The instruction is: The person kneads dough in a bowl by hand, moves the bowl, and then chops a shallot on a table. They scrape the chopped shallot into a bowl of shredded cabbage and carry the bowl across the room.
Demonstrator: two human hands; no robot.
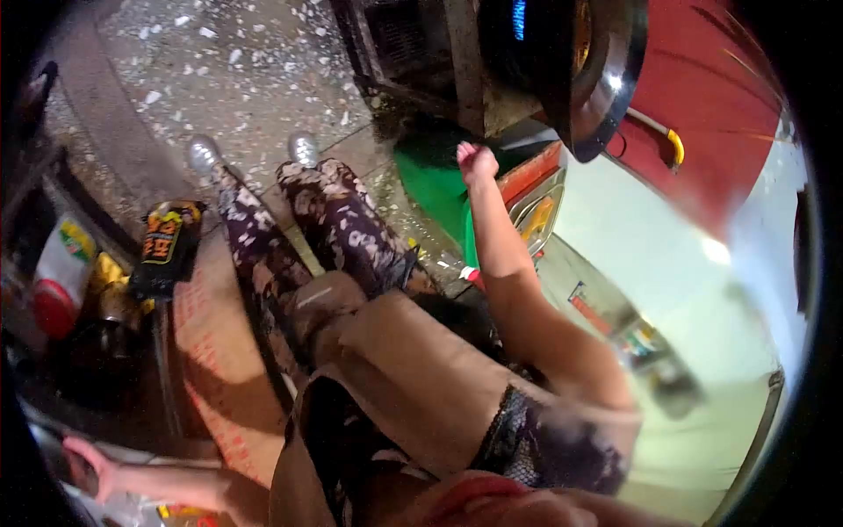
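Observation:
My right hand (476, 164) hangs over a green bin (439, 180), near a red-edged tray (537, 171). Its fingers are curled in and nothing shows in them. At the far lower left, my left hand (90, 470) is curved around something dark that I cannot make out, partly cut off by the view's edge. Above that hand are a black packet with yellow lettering (160, 250), a white and green packet (66, 250), a round red item (54, 307) and a shiny gold-coloured container (116, 303).
A cardboard piece with red print (211, 351) lies beside my legs. White bits litter the floor (237, 79). A dark, shiny round-edged object (610, 83) stands at the upper right, near a yellow-ended handle (674, 147) and a pale panel (650, 237).

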